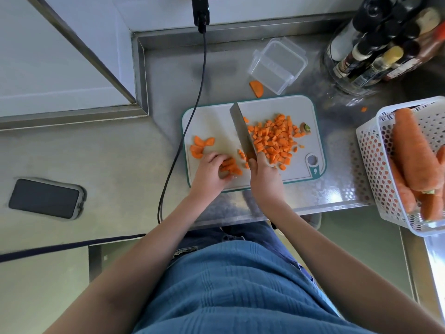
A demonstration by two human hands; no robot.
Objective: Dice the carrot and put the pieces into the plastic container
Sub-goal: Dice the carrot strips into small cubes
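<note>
Phone [45, 198]: one, lower left of frame, on the table.
Left hand [212, 172]: grip curled over carrot strips [230, 166]; fingertips near the blade, a slip could nick them.
Knife [242, 133]: one, right hand [263, 175] closed on its handle.
Diced pile [273, 138]: many, centre.
Plastic container [277, 63]: one, empty, upper centre; dice could scatter.

Left hand [210, 171], fingers curled, presses carrot strips [230, 165] on the cutting board [214, 124]; right hand [263, 175], just beside it, grips the knife [242, 133] handle. Both forearms bare.
</note>
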